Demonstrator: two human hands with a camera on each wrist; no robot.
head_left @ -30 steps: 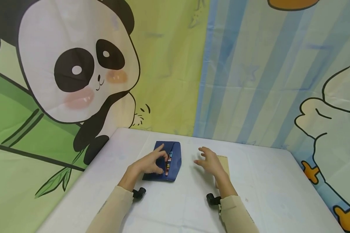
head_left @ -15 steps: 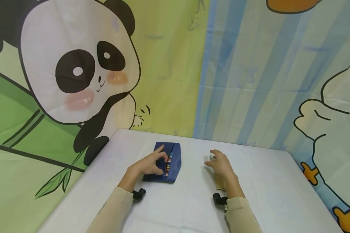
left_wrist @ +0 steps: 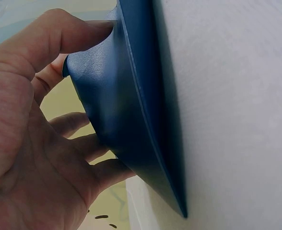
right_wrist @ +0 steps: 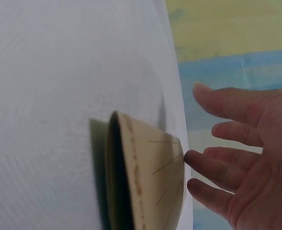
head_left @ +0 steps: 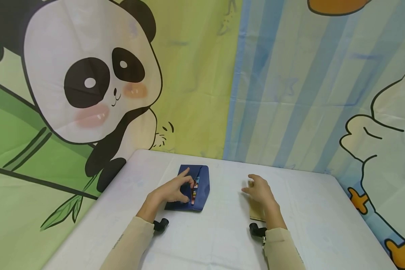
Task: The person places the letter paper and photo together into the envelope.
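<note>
A dark blue envelope [head_left: 204,189] lies on the table with its pointed flap toward the right. My left hand [head_left: 172,189] pinches its upper layer between thumb and fingers, and the pocket bulges up. Colourful printed paper [head_left: 194,189] shows in the gap. In the left wrist view, the thumb is at the edge of the blue envelope [left_wrist: 117,105]. My right hand [head_left: 261,189] hovers over a tan folded card [head_left: 256,212] and partly hides it. In the right wrist view, the tan card [right_wrist: 155,167] has dashed lines; the loosely bent fingers hold nothing.
A white cloth covers the table [head_left: 219,232]. Behind it hangs a cartoon backdrop [head_left: 195,93] with a panda, stripes and a white figure. Each wrist carries a small black camera [head_left: 161,225].
My right hand has moved to the right, from beside the tan card to above it. The left hand and the blue envelope have stayed in place.
</note>
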